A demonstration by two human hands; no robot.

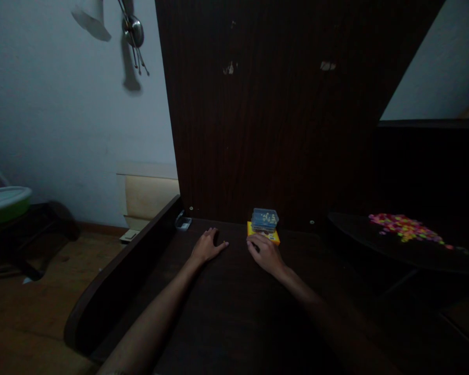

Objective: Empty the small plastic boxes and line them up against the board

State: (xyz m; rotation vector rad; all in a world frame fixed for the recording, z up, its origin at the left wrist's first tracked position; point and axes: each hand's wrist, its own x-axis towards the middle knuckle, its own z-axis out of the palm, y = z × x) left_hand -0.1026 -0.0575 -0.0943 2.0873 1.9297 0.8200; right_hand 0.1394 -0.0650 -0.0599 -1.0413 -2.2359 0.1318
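Note:
My left hand [205, 247] lies palm down on the dark wooden surface [219, 312], its thumb stretched away from the fingers. A tiny pale speck shows beside that thumb, too small to name. My right hand [266, 253] is closed, with fingers curled and thumb drawn in, just in front of a yellow box [274, 238] and partly covering it. What its fingertips hold, if anything, is hidden. On the yellow box sits a clear plastic case [264, 219] with small pale pieces showing inside.
A small clear container [183, 224] with its lid up stands at the back left corner, by the raised side board [121, 276]. A tall dark panel [266, 114] rises behind. To the right, many colourful small pieces [406, 228] lie on a dark shelf [352, 229].

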